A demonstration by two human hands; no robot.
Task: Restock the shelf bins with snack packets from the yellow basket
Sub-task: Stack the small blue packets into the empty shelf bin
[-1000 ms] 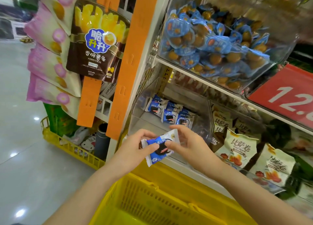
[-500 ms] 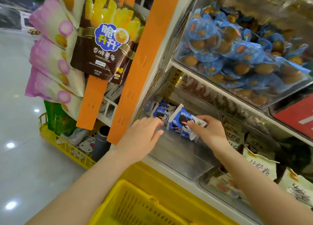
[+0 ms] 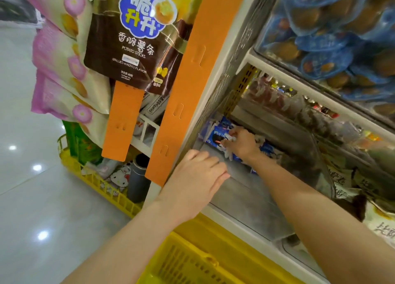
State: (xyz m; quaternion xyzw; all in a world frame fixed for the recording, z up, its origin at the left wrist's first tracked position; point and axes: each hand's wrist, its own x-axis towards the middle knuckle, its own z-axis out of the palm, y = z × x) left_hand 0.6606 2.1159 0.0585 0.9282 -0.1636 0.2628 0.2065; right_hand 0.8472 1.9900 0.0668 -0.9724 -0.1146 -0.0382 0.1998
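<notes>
The blue snack packet [image 3: 218, 136] is sitting far back in the left corner of the clear shelf bin [image 3: 245, 207], tilted up against the bin's side wall. The right hand [image 3: 242, 145] is reaching deep into the bin and grasping that packet, fingers curled over its face with the white crimped end poking out beneath them; the picture is a bit smeared there, so the exact grip is hard to make out. A few more blue packets [image 3: 267, 150] are lying just behind the wrist, along the back of the bin.

The left hand [image 3: 196, 177] is holding nothing: it is lying flat with straight fingers over the bin's front left corner, right beside the orange strip [image 3: 190, 95] running down the shelf post. Below both forearms the yellow basket [image 3: 192, 260] is showing its slotted rim.

Above, another clear bin is holding a heap of blue-wrapped snacks [image 3: 329, 40]. To the left, a brown bag of potato sticks [image 3: 128, 48] is hanging beside pink bags [image 3: 55, 66], and a second yellow crate [image 3: 96, 184] is standing on the floor.
</notes>
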